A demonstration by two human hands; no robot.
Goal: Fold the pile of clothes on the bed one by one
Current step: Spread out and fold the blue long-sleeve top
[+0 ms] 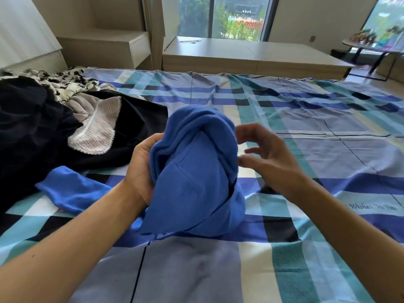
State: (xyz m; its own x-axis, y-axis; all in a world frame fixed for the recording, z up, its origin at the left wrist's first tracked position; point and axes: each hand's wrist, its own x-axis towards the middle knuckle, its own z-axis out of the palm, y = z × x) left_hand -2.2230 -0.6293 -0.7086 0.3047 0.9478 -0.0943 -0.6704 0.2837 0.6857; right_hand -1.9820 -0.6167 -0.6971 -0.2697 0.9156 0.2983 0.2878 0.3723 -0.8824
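Observation:
A bunched blue garment (194,171) is held up above the checked bed sheet (306,119), its lower edge touching the sheet. My left hand (140,169) grips its left side with fingers tucked into the folds. One blue sleeve (72,189) trails left across the sheet. My right hand (262,149) hovers just right of the bundle, fingers loosely curled, holding nothing. The pile of clothes lies at the left: a black garment (32,132), a white lace piece (98,132) and a black-and-white floral fabric (65,82).
Beyond the bed's far edge stands a low wooden platform (251,55) under the window. A bedside unit (105,47) is at the back left. A small table (371,44) stands at the far right.

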